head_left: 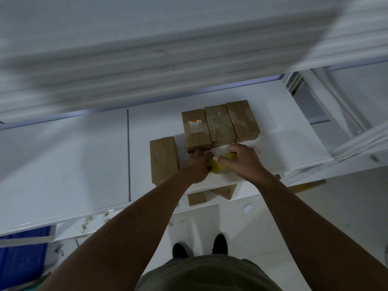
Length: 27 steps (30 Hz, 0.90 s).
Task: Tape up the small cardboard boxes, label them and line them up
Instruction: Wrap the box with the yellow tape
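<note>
My forearms (126, 238) reach over the white shelf (63, 164), where a lone cardboard box (163, 160) lies leftmost, then my left hand (197, 168) and right hand (244, 162) both curl round the yellow tape roll (219, 168), just before a row of three boxes (219, 123).

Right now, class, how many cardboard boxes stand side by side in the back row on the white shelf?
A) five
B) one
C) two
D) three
D: the back row on the shelf holds three boxes pressed side by side, while a fourth box lies apart, nearer the front and to the left.
</note>
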### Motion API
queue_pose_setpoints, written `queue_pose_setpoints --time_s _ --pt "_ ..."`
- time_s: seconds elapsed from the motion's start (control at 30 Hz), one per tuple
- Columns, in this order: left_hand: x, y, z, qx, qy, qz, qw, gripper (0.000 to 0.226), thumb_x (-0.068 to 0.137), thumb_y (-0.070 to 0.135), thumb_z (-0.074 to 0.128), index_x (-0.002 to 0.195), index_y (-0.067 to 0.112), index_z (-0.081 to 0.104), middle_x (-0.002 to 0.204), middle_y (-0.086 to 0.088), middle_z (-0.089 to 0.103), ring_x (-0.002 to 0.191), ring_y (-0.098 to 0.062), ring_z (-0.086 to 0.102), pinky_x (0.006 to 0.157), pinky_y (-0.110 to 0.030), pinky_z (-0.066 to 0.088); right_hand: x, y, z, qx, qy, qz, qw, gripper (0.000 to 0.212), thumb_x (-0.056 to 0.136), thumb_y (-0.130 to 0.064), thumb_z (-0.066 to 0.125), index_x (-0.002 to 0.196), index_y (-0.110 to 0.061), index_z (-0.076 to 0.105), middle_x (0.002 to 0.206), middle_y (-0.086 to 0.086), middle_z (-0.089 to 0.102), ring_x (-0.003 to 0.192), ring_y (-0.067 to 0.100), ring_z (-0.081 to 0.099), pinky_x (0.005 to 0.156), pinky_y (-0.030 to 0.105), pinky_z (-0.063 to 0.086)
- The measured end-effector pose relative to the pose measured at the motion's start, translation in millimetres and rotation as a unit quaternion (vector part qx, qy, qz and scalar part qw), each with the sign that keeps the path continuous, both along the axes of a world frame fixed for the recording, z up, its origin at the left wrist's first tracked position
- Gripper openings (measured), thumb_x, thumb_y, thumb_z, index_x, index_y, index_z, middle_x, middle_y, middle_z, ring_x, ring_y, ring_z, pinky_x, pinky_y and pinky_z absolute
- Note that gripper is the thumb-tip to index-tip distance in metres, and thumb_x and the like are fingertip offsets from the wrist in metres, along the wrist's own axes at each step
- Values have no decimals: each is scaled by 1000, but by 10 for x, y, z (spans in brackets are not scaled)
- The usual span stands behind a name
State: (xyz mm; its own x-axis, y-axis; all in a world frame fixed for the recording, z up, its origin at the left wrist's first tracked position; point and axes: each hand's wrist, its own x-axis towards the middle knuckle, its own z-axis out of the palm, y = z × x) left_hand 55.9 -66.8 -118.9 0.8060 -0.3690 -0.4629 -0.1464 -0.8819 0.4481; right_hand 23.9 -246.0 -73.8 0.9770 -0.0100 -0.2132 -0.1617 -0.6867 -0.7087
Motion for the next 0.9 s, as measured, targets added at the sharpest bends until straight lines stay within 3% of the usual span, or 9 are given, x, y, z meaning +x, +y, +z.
queue_pose_setpoints --time_s 0.13,0.23,0.43,0.53,0.57,0.67,0.77,0.9 --pt "-3 21 -13 -1 9 -2 1000 42 108 22 54 149 14 53 153 -14 34 138 -36 38 114 -33 30 2 8 42 9 -23 31 999 35 69 -51 71 64 -24 49 66 -7 47 63 10 47 62 33 37" --pt "-3 62 35 -48 4 3 999 29 105 20 60 131 12 68 147 -13 43 131 -34 46 109 -34 37 -11 -23 75 -2 -47 37 998 39 74 -37 78 63 -21 44 64 -5 42 59 8 40 59 33 32" --pt "-92 167 85 -152 6 35 988 17 101 7 63 114 6 74 115 -10 66 106 -24 59 92 -28 44 -51 -35 85 -3 -60 40 997 44 73 -31 81 60 -20 41 61 -7 38 57 8 36 59 32 31" --pt "-119 194 155 -262 71 117 955 23 96 -7 60 98 10 74 90 1 69 86 -15 62 93 -37 53 -14 -39 285 5 -64 25 998 38 67 -41 73 59 -20 43 60 -5 38 58 11 37 57 31 29" --pt "-110 176 236 -287 80 120 947 26 96 -8 60 96 14 73 87 3 70 83 -13 64 93 -41 56 19 -78 400 9 -68 16 998 36 66 -41 70 59 -18 44 60 -4 38 59 12 36 57 31 28" --pt "-58 54 549 -310 86 90 943 15 102 5 61 103 17 70 86 0 72 82 -14 69 80 -26 57 137 -267 761 4 -79 21 997 38 68 -41 68 58 -17 41 60 -1 34 57 13 34 58 32 26" --pt "-46 2 713 -322 139 83 933 9 104 15 62 105 20 69 87 -8 72 82 -19 72 91 -45 60 175 -408 923 18 -61 41 997 43 70 -42 70 56 -19 36 57 -5 31 57 12 34 61 33 26" --pt "-135 210 739 -362 223 142 894 15 100 6 67 114 9 73 89 -10 70 79 -22 69 90 -43 64 121 -366 834 54 -42 50 996 46 76 -42 72 58 -20 36 58 -8 27 55 8 33 64 33 26"
